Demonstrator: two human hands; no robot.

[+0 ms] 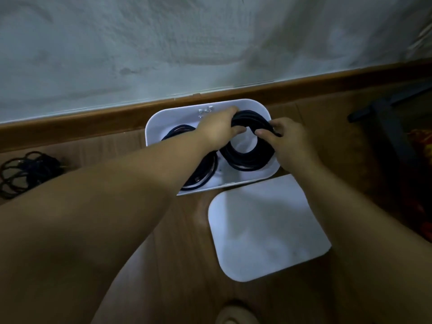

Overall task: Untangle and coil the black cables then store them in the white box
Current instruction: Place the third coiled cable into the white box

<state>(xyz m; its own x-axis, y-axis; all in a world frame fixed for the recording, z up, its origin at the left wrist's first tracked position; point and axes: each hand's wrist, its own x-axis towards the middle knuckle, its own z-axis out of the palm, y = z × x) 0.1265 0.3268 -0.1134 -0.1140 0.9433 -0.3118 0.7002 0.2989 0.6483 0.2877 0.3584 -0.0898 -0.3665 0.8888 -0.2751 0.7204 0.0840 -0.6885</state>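
Storing step: the coiled black cable (pixel 251 160) is clamped by left hand (pixel 219 129) and right hand (pixel 289 141) inside the white box (pixel 257 103); release is judged next.

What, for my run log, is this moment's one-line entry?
left hand: grips coiled cable | right hand: grips same coil | white box: second coil inside | lid: off | tangled cables: far left

box (pixel 261 106): smooth white plastic | cables (pixel 250 157): matt blk | floor (pixel 182 253): wood-look

Only a blurred, unreadable mark (pixel 205 112) on the white box (pixel 154 127) wall
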